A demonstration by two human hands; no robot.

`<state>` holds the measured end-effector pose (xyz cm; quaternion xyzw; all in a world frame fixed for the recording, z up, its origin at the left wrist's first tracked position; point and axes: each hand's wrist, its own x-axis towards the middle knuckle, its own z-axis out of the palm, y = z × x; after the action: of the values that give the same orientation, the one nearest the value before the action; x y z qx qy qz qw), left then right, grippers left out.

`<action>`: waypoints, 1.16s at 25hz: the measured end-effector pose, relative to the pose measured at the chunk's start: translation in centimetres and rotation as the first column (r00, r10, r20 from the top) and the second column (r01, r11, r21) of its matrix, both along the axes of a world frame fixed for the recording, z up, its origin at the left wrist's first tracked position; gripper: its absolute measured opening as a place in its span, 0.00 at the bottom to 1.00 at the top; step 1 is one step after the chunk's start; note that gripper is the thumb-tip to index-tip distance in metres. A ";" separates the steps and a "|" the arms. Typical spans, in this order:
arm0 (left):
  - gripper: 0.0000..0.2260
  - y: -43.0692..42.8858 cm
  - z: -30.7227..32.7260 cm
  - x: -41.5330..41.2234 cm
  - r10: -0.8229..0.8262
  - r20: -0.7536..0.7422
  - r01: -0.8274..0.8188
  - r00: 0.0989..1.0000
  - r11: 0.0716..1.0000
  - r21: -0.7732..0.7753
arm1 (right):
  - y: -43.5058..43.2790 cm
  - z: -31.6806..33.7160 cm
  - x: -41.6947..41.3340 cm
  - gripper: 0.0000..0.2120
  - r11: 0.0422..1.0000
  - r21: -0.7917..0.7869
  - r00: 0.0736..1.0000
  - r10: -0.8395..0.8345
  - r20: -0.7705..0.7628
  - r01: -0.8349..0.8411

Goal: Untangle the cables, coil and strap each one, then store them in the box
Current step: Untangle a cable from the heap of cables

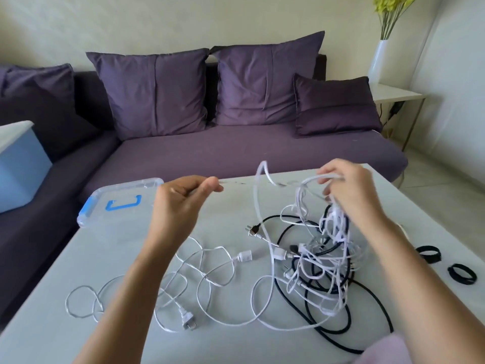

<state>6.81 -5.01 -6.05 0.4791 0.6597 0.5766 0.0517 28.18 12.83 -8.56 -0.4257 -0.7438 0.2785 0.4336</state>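
Right hand [349, 185] gripping white cable [256, 206] loops above the tangle [322, 258] on the desk [231, 211], left hand [183, 200] pinching a blurred strand of it: pulling apart could cinch knots around the black cable [376, 302].

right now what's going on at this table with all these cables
A person is untangling cables. The right hand holds up a bunch of white loops from the tangle of white and black cables, while the left hand pinches a white strand. Another white cable lies spread loose on the table. Nothing is coiled yet: the black straps lie unused at the right, and the clear box sits closed, far left.
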 end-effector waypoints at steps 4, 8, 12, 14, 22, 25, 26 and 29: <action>0.10 -0.1 -1.3 -3.6 0.205 0.044 -0.206 0.978 0.978 0.024 | 2.8 1.7 4.1 0.12 0.986 -0.119 0.976 0.093 -0.199 -0.118; 0.12 -0.4 -4.8 -7.6 0.478 0.186 -0.479 0.858 0.877 -0.045 | 5.1 -0.6 7.2 0.09 0.960 -0.280 0.970 -0.075 -0.233 0.007; 0.12 -1.6 -6.3 -9.3 0.537 0.157 -0.513 0.829 0.842 -0.169 | 5.7 -1.6 7.7 0.17 0.932 -0.353 0.995 -0.100 -0.022 0.086; 0.11 -1.4 -6.3 -8.9 0.407 0.101 -0.381 0.908 0.901 -0.207 | 4.3 -0.4 6.1 0.27 0.923 -0.384 0.988 0.027 0.152 0.034; 0.21 -2.0 -4.6 -5.3 -0.496 0.382 0.567 0.780 0.818 -0.095 | -10.6 -0.6 -7.4 0.29 0.682 -0.236 0.644 0.731 0.226 -0.692; 0.11 -2.8 -3.9 -7.1 -0.350 0.394 0.357 0.850 0.932 0.058 | -9.9 -3.4 -8.4 0.09 0.714 -0.329 0.631 0.700 0.335 -0.618; 0.11 -3.4 -3.5 -8.5 -0.194 0.354 0.173 0.915 0.981 0.090 | -8.2 -3.7 -7.9 0.12 0.811 -0.262 0.690 0.583 0.429 -0.523; 0.20 -5.4 -2.7 -11.5 -0.069 0.581 -0.113 0.811 0.956 0.272 | -2.5 -2.2 -3.9 0.09 0.986 0.045 0.870 0.120 0.478 -0.160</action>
<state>-4.66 -10.44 -8.79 0.2732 0.5244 0.7877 0.1732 24.25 10.30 -10.74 -0.4075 -0.8669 0.1656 0.2345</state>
